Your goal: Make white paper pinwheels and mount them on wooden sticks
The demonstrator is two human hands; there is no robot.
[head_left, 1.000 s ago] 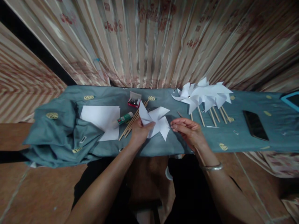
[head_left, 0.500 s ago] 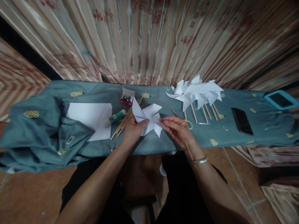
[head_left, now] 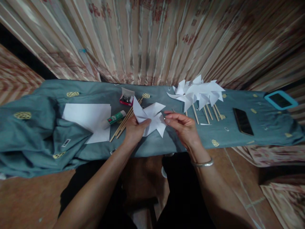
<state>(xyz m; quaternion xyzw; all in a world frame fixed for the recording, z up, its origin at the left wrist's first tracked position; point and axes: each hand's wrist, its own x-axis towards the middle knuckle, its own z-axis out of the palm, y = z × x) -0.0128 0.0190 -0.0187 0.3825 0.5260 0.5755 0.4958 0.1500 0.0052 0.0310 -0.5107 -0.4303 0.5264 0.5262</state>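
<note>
My left hand (head_left: pixel 135 129) grips a white paper pinwheel (head_left: pixel 156 119) by its left side, thumb pressed on top near the centre. Its folded blades fan out above the cloth. Just right of the pinwheel, my right hand (head_left: pixel 184 127) pinches a small shiny thumbtack (head_left: pixel 165 118) between thumb and fingertips. Behind the left hand lie several wooden sticks (head_left: pixel 121 127) and a green glue stick (head_left: pixel 116 117). An open red box (head_left: pixel 126 99) of metal tacks stands beyond them. The scissors are almost wholly hidden by my right hand.
Several finished pinwheels (head_left: pixel 197 92) on sticks lie together at the back right. White paper sheets (head_left: pixel 88 117) rest on the left of the cloth-covered table (head_left: pixel 152 149). Farther right are a black phone (head_left: pixel 243 121) and a blue-framed device (head_left: pixel 281 100). A pleated curtain (head_left: pixel 143 41) hangs behind.
My right hand has drawn slightly away from the pinwheel's right side and risen, so the tack now shows at its fingertips. The scissors have become covered. The whole view has shifted a little.
</note>
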